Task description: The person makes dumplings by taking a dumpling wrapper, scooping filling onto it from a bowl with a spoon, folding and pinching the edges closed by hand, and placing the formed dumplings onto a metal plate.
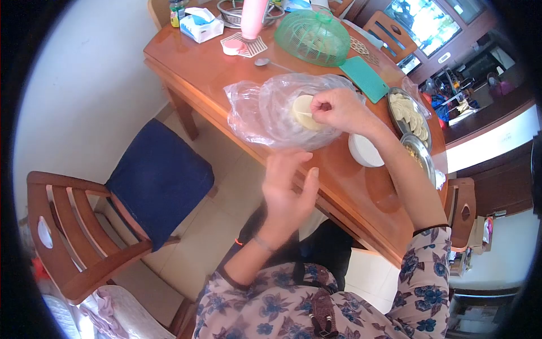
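Observation:
Pale round dumpling wrappers (303,120) lie on a clear plastic bag (248,116) near the table's front edge. My right hand (341,110) is over them, thumb and forefinger pinched on the edge of a wrapper. Held in front of the table edge, my left hand (288,186) has its fingers apart and slightly curled, with nothing in it. Beside my right forearm stands a white bowl (366,151), partly covered by the arm. Farther right are a metal tray of folded dumplings (407,113) and a metal bowl of filling (418,152), partly hidden.
A green mesh food cover (313,38), a green board (364,78) and a spoon (262,62) are on the wooden table (197,62). Toward the back are a pink bottle (254,20) and a tissue pack (201,25). A chair with a blue seat (161,175) stands left.

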The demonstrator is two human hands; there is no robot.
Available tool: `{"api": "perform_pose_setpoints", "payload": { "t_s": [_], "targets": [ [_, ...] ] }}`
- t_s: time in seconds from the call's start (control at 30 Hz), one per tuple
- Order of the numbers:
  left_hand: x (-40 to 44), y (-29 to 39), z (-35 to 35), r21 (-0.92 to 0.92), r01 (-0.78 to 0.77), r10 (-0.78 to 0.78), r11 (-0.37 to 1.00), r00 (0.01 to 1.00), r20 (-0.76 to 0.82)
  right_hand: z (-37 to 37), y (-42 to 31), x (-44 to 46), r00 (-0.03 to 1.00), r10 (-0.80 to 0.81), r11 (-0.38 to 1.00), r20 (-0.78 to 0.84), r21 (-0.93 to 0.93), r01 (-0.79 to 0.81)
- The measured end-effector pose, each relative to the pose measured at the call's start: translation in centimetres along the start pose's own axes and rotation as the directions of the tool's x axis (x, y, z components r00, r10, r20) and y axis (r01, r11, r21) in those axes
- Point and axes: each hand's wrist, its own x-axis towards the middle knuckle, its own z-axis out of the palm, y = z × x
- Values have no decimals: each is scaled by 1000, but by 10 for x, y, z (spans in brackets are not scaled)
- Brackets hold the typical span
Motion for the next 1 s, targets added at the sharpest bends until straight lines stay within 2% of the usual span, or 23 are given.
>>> {"api": "perform_pose_setpoints", "payload": {
  "t_s": [0.03, 0.07, 0.1, 0.17, 0.2, 0.27, 0.3, 0.37, 0.43, 0.57, 0.83, 1.0],
  "targets": [
    [-4, 2, 0, -284, 220, -214, 933, 975, 55, -3, 3, 0, 1000, -1, 1000, 0, -1, 1],
    [-6, 2, 0, -525, 418, -392, 741, 905, 167, -6, 6, 1, 1000, 16, 997, 2, 78, -16],
    [-5, 2, 0, -526, 417, -392, 741, 905, 166, -9, 8, 1, 999, 33, 987, 5, 156, -33],
    [1, 3, -1, -707, 599, -523, 376, 767, 371, -12, 18, 5, 998, 61, 977, -7, 207, -58],
    [4, 2, -1, -708, 598, -522, 376, 768, 371, -13, 19, 6, 996, 91, 962, -19, 259, -83],
    [11, 1, 0, -735, 673, -549, 89, 648, 527, -20, 22, 6, 995, 101, 953, -24, 288, -89],
    [11, -1, 3, -734, 673, -549, 89, 648, 527, -23, 22, 6, 993, 112, 943, -30, 318, -97],
    [12, -6, 9, -763, 643, -490, -59, 647, 584, -28, 22, 3, 995, 77, 941, -56, 334, -54],
    [20, -5, 12, -745, 660, -484, -96, 624, 614, -33, 20, 0, 996, 43, 937, -81, 348, -12],
    [36, -10, 22, -717, 666, -440, -205, 591, 676, -45, 16, -6, 987, 4, 974, -161, 226, 33],
    [71, -31, 45, -684, 683, -398, -256, 570, 719, -68, 22, 0, 982, 15, 992, -191, 127, 9],
    [79, -27, 50, -672, 684, -425, -285, 538, 728, -72, -10, -19, 957, -60, 998, -284, -2, 62]
  ]
}}
